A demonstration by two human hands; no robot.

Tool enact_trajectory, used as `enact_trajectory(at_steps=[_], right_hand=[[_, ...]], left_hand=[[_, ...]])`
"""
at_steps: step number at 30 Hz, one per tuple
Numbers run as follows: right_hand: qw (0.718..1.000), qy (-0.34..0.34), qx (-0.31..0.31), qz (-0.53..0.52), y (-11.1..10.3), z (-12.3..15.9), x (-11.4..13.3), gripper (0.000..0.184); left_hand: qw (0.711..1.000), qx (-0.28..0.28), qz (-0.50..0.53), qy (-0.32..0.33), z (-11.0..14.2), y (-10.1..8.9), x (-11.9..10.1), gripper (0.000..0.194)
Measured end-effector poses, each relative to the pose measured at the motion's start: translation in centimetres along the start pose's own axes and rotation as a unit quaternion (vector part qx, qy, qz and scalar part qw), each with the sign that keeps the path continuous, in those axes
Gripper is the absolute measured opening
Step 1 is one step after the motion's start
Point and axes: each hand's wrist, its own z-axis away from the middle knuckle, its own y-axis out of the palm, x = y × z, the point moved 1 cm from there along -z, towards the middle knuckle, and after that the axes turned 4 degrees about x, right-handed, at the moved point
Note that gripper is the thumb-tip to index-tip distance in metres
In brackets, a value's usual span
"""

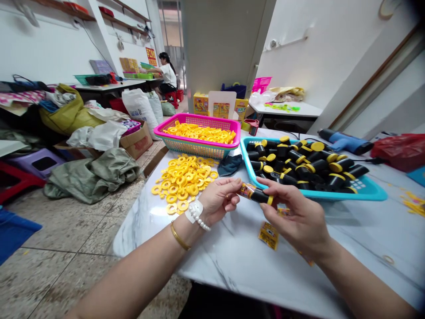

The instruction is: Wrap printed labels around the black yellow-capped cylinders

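Note:
In front of my chest, above the marble-patterned table (229, 261), both hands meet at a small black tube with a yellow cap (259, 196). My right hand (299, 217) pinches its capped end between thumb and fingers. With thumb and index finger, my left hand (221, 199) grips a colourful printed sleeve (246, 190) at the tube's other end. The sleeve appears to cover part of the tube. Flat printed yellow sleeves (268, 235) lie below my right hand, which partly hides them. A heap of yellow rings (187, 179) lies beyond my left hand.
Behind my right hand stands a blue basket (361, 195) full of black, yellow-capped tubes. A pink basket (199, 117) of yellow rings sits at the back left, beside a dark cloth (229, 165). A blue heat gun (345, 141) lies at right. Another person (168, 75) sits far off.

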Motion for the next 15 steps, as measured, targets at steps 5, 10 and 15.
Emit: enact_trajectory(at_steps=[5,10,15], right_hand=[[0.997,-0.07,-0.003,0.019,0.3,0.1,0.4,0.033],[0.997,0.012,0.001,-0.079,0.0,-0.3,-0.4,0.028],[0.983,0.026,0.009,-0.18,-1.0,-0.8,-0.7,0.026]], left_hand=[[1.0,-0.005,-0.013,0.007,-0.1,0.1,0.2,0.03],[0.988,-0.056,-0.133,0.06,0.0,-0.3,0.1,0.035],[0.953,-0.028,-0.261,0.153,0.4,-0.3,-1.3,0.052]])
